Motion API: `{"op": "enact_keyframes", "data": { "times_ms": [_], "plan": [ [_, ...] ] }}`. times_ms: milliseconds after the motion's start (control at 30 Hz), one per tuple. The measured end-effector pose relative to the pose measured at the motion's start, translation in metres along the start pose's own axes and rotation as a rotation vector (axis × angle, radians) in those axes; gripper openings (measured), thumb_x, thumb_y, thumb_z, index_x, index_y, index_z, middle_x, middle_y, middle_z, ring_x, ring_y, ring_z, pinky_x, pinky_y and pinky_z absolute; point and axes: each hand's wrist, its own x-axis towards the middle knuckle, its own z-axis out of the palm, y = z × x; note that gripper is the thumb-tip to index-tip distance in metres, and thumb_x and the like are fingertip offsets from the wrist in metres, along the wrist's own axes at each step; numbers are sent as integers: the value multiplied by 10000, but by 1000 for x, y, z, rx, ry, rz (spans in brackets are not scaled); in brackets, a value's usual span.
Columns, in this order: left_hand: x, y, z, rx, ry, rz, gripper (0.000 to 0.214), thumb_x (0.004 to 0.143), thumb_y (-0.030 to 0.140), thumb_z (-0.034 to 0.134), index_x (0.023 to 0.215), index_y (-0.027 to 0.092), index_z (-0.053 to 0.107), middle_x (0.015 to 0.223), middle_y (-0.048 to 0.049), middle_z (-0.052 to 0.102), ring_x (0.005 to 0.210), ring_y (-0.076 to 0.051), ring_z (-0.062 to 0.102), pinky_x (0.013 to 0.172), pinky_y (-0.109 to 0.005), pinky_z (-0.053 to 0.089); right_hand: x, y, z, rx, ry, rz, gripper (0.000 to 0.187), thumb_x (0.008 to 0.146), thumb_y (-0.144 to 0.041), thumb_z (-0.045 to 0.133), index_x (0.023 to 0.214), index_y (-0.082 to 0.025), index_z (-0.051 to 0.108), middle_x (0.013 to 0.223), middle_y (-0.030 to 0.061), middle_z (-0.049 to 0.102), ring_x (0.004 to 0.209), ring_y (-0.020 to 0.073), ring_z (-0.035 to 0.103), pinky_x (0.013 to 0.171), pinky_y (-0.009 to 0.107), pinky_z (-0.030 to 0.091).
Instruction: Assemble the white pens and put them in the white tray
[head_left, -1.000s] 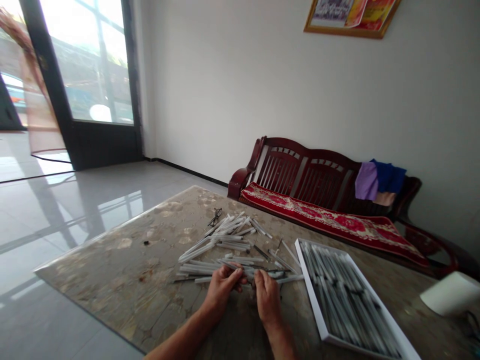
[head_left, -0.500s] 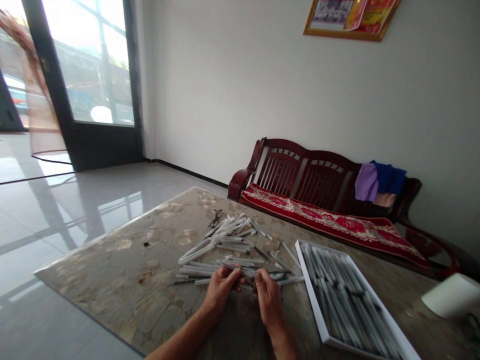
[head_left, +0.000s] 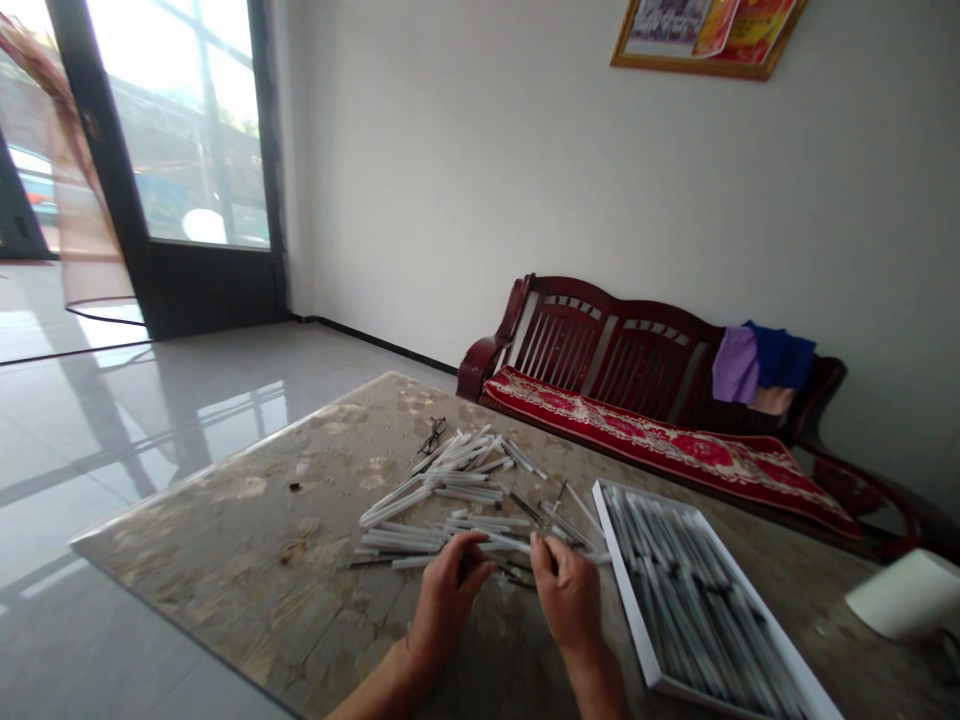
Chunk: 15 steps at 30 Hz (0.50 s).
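Note:
My left hand (head_left: 446,600) and my right hand (head_left: 568,590) sit at the near edge of a loose pile of thin white tubes (head_left: 442,490), fingers curled and a little apart. Thin dark rods (head_left: 517,575) lie between and beneath them. The fingers hide whatever small item either hand may hold. The pile rests on a mottled stone-patterned tabletop (head_left: 225,510). To the right stands a white-rimmed tray (head_left: 619,560) packed with parallel tubes lying lengthwise. Folded dark-framed glasses (head_left: 430,436) lie beyond the pile.
A dark red wooden bench (head_left: 600,340) with a red patterned cushion (head_left: 675,450) and folded purple and blue cloths (head_left: 759,360) stands beyond the table. A white object (head_left: 904,595) sits at the right. A glass door (head_left: 180,130) and a shiny tiled floor (head_left: 112,440) lie left.
My hands have drawn apart, with the right hand shifted rightward over the dark rods. The left hand has dropped slightly toward me. The view has barely moved.

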Motion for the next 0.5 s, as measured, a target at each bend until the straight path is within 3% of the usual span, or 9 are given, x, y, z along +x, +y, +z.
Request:
{"op": "enact_keyframes", "data": {
  "times_ms": [67, 133, 233, 333, 400, 500],
  "plan": [
    [-1, 2, -1, 81, 7, 114, 266, 670, 196, 742, 930, 255, 750, 758, -27, 675, 654, -191, 603, 664, -278, 483, 1, -12, -10, -91, -67, -123, 476, 921, -454, 454, 513, -211, 497, 464, -6, 522, 435, 100, 414, 497, 263, 253],
    [1, 2, -1, 122, -40, 155, 151, 712, 208, 713, 844, 263, 762, 791, -51, 669, 704, -208, 612, 698, -288, 483, 3, -26, -15, -65, -178, -188, 459, 928, -440, 460, 540, -206, 532, 505, 4, 559, 472, 108, 474, 512, 256, 268],
    [5, 1, -2, 82, 31, 131, 76, 755, 306, 697, 724, 248, 734, 762, -55, 649, 716, -221, 605, 701, -297, 483, 17, -37, -9, 175, -345, -107, 480, 971, -471, 362, 669, -201, 618, 552, 6, 599, 505, 128, 540, 507, 232, 323],
    [12, -1, -4, -39, 244, 31, 222, 769, 442, 683, 787, 222, 714, 723, -42, 638, 693, -216, 591, 659, -293, 480, 44, -34, 17, 264, -361, 5, 398, 973, -416, 373, 856, -206, 691, 666, 18, 684, 570, 154, 615, 548, 230, 418],
    [15, -4, -5, -118, 343, -44, 327, 773, 520, 658, 841, 203, 698, 648, -14, 602, 597, -184, 546, 564, -266, 448, 61, -30, 43, 98, -366, -85, 227, 909, -264, 498, 932, -226, 720, 870, 43, 743, 778, 186, 673, 696, 255, 470],
    [20, -6, -7, -192, 395, -87, 404, 744, 576, 664, 849, 186, 681, 578, 18, 555, 515, -150, 485, 497, -248, 402, 76, -27, 80, -133, -509, -304, 312, 815, -74, 530, 978, -237, 740, 1027, 57, 742, 951, 202, 659, 825, 273, 462]
  ]
}}
